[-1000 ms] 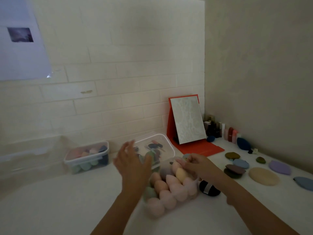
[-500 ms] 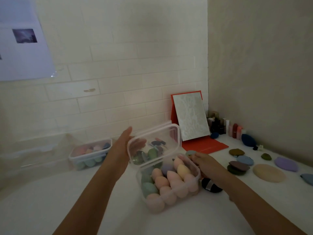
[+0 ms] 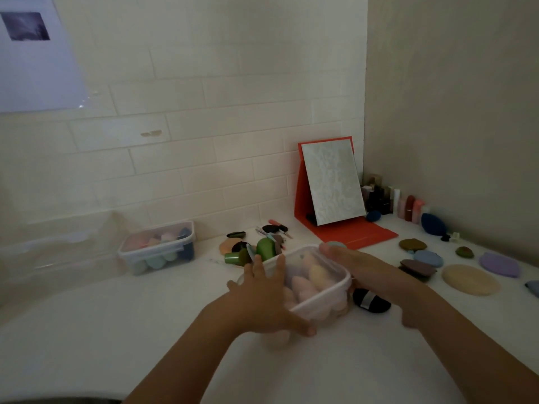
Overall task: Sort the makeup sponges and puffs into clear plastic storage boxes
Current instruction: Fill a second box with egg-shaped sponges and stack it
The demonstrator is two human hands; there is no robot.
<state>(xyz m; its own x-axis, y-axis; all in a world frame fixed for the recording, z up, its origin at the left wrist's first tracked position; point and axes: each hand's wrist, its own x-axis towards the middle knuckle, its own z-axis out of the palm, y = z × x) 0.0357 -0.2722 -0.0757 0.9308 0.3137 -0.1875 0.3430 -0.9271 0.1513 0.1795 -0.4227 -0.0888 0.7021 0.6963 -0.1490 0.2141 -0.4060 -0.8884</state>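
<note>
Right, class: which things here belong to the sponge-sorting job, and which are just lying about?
Job: lidded box, second box, tan puff, lilac puff.
Lying about: red mirror, corner bottles, green bottle.

A white countertop (image 3: 116, 330) in a tiled corner carries a clear front box (image 3: 320, 275) of pastel sponges and a back box (image 3: 157, 249) by the wall. Behind them are green bottles (image 3: 262, 250), a red folding mirror (image 3: 329, 185) and small cosmetic bottles (image 3: 404, 205). Flat puffs (image 3: 469, 279) lie along the right.
</note>
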